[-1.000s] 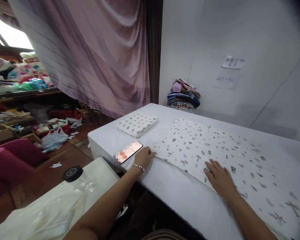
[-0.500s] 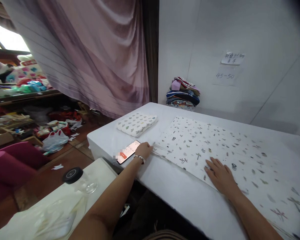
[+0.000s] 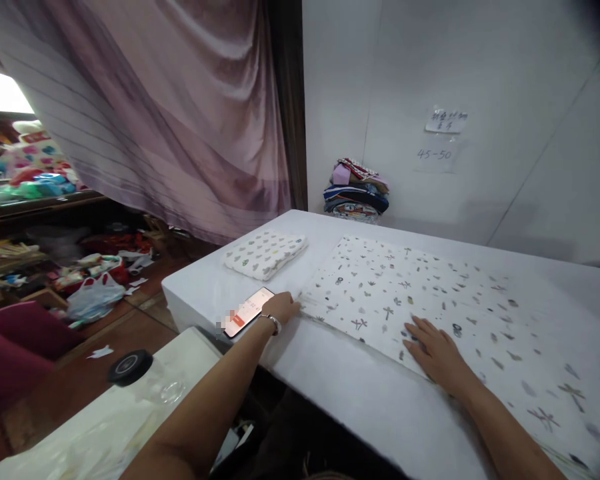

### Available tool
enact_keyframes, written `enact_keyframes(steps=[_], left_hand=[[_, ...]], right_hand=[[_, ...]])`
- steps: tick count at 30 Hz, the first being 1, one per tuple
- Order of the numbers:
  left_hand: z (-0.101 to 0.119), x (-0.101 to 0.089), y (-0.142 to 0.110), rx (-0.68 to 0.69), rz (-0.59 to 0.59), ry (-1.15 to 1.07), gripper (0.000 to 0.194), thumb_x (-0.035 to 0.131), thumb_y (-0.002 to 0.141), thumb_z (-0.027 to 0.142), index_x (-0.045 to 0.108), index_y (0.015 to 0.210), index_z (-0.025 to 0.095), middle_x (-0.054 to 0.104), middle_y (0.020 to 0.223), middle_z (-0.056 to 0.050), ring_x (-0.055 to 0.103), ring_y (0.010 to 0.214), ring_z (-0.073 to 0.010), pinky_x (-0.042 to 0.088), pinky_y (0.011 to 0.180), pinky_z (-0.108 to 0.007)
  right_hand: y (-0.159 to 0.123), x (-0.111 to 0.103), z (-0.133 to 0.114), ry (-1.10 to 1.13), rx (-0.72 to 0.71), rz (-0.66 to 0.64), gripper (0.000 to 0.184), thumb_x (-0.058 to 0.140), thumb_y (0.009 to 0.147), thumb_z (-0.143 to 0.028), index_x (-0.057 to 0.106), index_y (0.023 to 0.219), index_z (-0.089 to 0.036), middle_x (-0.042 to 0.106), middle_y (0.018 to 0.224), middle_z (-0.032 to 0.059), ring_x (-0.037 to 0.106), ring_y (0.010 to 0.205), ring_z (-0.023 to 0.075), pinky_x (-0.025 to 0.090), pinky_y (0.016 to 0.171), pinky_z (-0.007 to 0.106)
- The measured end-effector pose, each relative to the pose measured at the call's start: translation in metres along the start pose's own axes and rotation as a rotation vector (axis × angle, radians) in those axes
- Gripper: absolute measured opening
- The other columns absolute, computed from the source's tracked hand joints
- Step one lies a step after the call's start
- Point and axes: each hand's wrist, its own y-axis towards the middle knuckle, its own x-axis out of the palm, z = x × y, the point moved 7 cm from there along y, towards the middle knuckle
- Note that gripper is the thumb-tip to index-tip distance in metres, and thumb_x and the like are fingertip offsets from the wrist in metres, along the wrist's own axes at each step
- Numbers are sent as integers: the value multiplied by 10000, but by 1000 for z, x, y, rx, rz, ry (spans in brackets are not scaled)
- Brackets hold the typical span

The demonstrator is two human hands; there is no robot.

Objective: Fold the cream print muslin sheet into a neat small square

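Pale wall panels [image 3: 400, 80], beyond your fingers, with a stack of folded textiles [image 3: 356, 192] at their foot; mauve curtain [image 3: 195, 120], ahead and to the left of your left fingers.

Counter [image 3: 360, 393], white-covered, under both hands.

Item: white cotton sheet with a palm-tree print [image 3: 365, 287], one, laid flat, layered along its near edge. Long axis: left to right, away to the right of your left fingers and on past the right ones. Near edge: from your left fingertips to beneath your right forearm.

Left hand [image 3: 281, 307]: yours, nearer the sheet's near left corner, which lies just at the fingertips, to their right. Fingers curled close together; whether they pinch the hem, you cannot tell from this view.

Right hand [image 3: 435, 347]: yours, palm down on the sheet, just inside the near edge; fingers spread, pinching nothing. Most of the print lies ahead and to the right of them.

Also: smartphone [image 3: 247, 312], just left of your left fingers; folded cloud-print cloth [image 3: 265, 255], beyond them.
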Motion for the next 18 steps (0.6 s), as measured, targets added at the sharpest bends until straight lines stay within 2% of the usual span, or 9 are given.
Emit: enact_keyframes(steps=[8,11,15,18], left_hand=[[10,-3,0,36,-10,-17,169,546,649,310,575,713,156,652,908,-149,597,899,-289,436,678,-332],[6,-3,-1,33,-13,-102,113,539,657,272,556,682,163,667,790,-108,628,804,-236,444,640,-286],[-8,-4,0,-16,-17,-236,101,486,720,259,534,760,179,663,691,-30,624,604,-136,430,534,-211],[-15,-8,-1,-23,16,-249,114,467,725,242,514,811,184,658,703,-22,619,622,-139,420,540,-217]], right_hand=[[-3,-1,-1,5,23,-25,524,282,864,-484,446,1292,-230,291,1433,36,200,1329,242,190,1060,462],[-3,-1,-1,7,9,-6,509,290,865,-474,457,1281,-233,302,1428,36,204,1328,238,185,1060,463],[-5,-1,-1,7,-9,-8,493,306,866,-468,468,1270,-237,317,1421,43,217,1324,242,191,1052,469],[-14,-6,-2,-6,-31,-33,500,311,867,-472,460,1278,-230,317,1421,51,229,1320,235,199,1052,454]])
